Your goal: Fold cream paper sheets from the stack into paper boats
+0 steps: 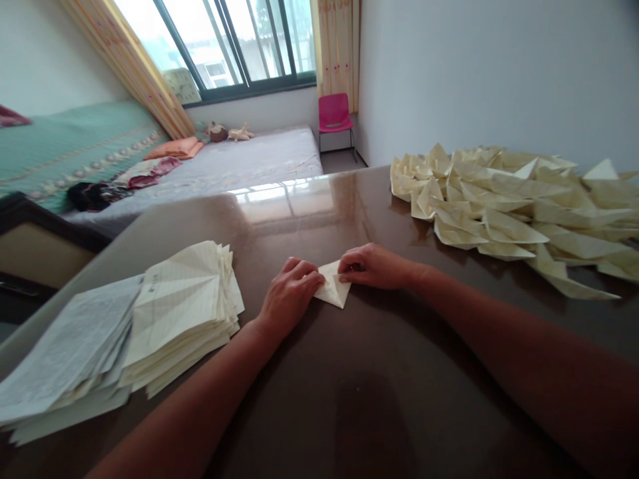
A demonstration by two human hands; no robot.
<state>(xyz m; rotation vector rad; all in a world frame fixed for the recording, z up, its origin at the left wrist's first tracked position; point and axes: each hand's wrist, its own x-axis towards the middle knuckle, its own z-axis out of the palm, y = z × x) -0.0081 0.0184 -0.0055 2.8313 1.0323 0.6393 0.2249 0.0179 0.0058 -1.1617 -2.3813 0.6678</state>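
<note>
A small folded sheet of cream paper (333,296) lies on the brown table between my hands, with a pointed corner toward me. My left hand (294,286) grips its left side, fingers bent over the edge. On the right side, my right hand (372,266) pinches the paper between thumb and fingers. Parts of the sheet are hidden beneath the fingers of both hands.
Left of my arm lies a stack of creased, lined cream paper (180,306), beside a pile of greyish printed sheets (74,346). Many folded paper shapes (499,199) heap at the table's right. Beyond the glossy table (299,213) stand a bed (279,150) and a pink chair (335,113).
</note>
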